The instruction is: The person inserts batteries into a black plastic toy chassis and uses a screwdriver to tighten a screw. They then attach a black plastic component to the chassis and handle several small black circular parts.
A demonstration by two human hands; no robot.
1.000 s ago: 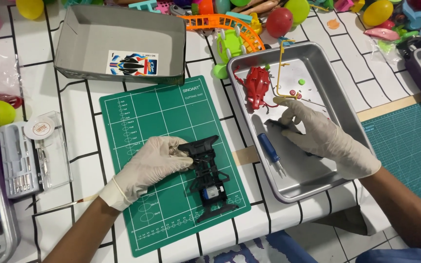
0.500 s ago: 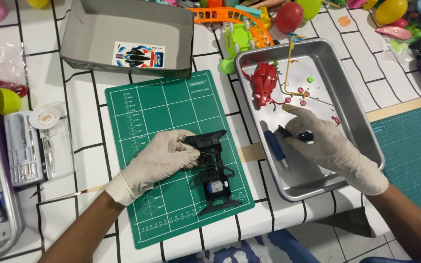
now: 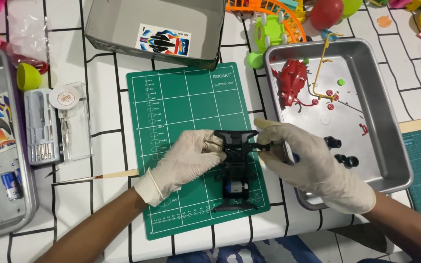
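Note:
A black toy-car chassis point(image 3: 237, 168) lies on a green cutting mat point(image 3: 181, 102). My left hand point(image 3: 186, 158), in a pale glove, grips the chassis at its left front. My right hand point(image 3: 308, 163), also gloved, holds a blue-handled screwdriver point(image 3: 294, 157) with its tip at the chassis front, over the mat's right edge. Most of the tool is hidden under the fingers.
A metal tray point(image 3: 391, 126) on the right holds a red car body point(image 3: 291, 85), a yellow sprue, small pink parts and black wheels point(image 3: 347, 160). A grey cardboard box point(image 3: 157, 29) stands behind the mat. A clear tool case point(image 3: 54, 124) and another tray point(image 3: 1, 146) sit left.
My right hand has left the metal tray with the screwdriver and come left to the chassis front. The left hand stays on the chassis. The camera view has shifted closer.

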